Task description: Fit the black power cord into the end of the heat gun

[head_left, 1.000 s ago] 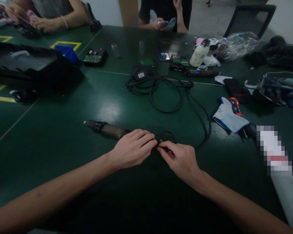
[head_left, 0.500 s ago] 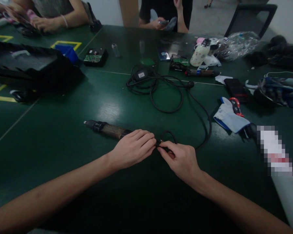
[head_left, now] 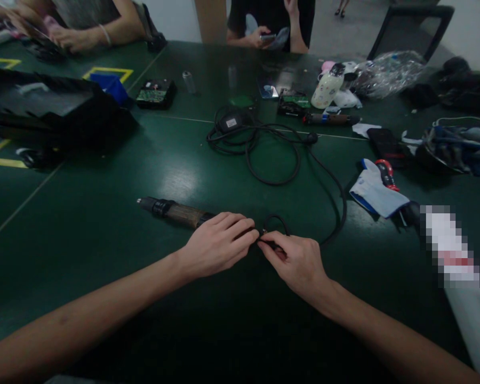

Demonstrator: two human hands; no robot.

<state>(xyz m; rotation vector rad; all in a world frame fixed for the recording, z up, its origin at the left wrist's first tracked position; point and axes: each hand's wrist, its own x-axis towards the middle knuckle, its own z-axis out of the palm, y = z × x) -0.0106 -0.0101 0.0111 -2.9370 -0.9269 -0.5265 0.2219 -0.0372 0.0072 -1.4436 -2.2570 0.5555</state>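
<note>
An electric screwdriver (head_left: 182, 213) lies on the green table, its bit pointing left. My left hand (head_left: 223, 242) is wrapped over its rear end, which the fingers hide. Close by on the right, my right hand (head_left: 294, 261) pinches the black cable end at the tool's tail; the connector itself is mostly covered by fingertips. From there the black cable (head_left: 345, 205) makes a small loop, then curves up to a coil around a black power adapter (head_left: 232, 121).
A black bin (head_left: 44, 106) stands at the left. Behind are circuit-board devices (head_left: 156, 94), a bottle (head_left: 328, 88) and a second screwdriver (head_left: 334, 119). A glove (head_left: 378, 192) and a phone (head_left: 386, 145) lie at the right. Two people sit across the table.
The fingertips of my left hand have shifted slightly right, toward my right hand's pinch. The screwdriver and the cable stay in place.
</note>
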